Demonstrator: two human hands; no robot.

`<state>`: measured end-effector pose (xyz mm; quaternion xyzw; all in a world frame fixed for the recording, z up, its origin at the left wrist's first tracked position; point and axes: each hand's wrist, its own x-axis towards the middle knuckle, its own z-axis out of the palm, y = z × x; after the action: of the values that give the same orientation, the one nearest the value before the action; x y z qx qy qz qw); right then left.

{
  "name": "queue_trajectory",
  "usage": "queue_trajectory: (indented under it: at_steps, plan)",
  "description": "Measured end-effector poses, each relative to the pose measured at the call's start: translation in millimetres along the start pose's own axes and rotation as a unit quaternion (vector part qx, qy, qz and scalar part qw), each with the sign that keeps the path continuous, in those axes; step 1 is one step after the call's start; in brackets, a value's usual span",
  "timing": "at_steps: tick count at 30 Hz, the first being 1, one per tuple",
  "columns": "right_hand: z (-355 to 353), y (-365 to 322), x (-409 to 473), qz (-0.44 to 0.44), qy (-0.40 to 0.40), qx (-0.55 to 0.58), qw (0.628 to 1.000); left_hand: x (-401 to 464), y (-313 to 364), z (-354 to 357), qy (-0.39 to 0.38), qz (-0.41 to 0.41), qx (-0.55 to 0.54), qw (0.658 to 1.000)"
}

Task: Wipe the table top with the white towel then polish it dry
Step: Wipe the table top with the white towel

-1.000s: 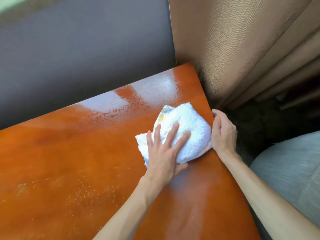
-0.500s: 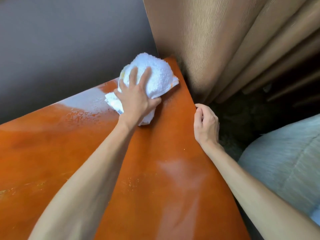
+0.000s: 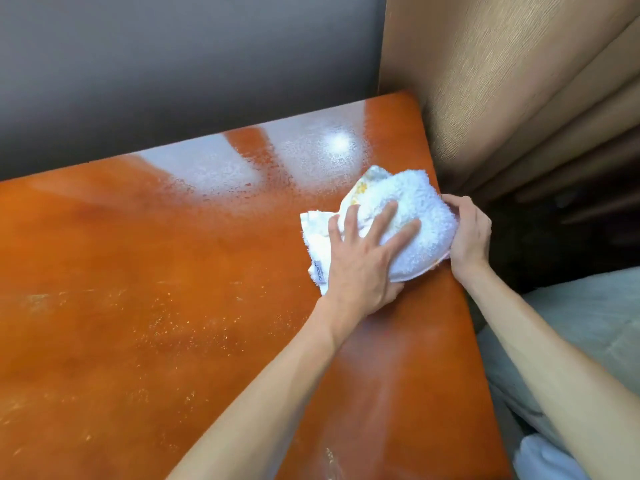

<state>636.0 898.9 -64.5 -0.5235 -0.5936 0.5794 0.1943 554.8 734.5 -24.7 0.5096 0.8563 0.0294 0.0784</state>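
The wiping step is in hand — the left hand (image 3: 363, 258) lies flat on the bunched white towel (image 3: 405, 216) with fingers spread, pressing it onto the orange table top (image 3: 173, 323) near the far right corner. The right hand (image 3: 467, 233) curls its fingers over the table's right edge, touching the towel. Droplets glisten along the far edge, so the next stroke likely needs to sweep there — polishing looks some way off.
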Motion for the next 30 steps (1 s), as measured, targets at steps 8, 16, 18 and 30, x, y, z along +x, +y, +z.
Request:
queue_trajectory:
  at_steps: [8,16,18,30]
  plan:
    - [-20.1,11.8,-30.2,-0.063,-0.118,-0.177,0.975,-93.5,41.3,8.7,-0.028,-0.067,-0.077,0.994]
    - [-17.5,21.9,-75.2,-0.127,-0.082,-0.338,0.929,-143.0,79.7,20.0,0.034,-0.214,-0.193,0.957]
    - [-21.8,22.9,-79.2,-0.129,-0.078,-0.332,0.931,-136.1,81.2,25.2,0.053,-0.234,-0.208,0.948]
    - [-18.4,52.7,-117.8,-0.277,-0.016,-0.445,0.852,-91.7,63.0,22.2,0.105,-0.368,-0.251,0.889]
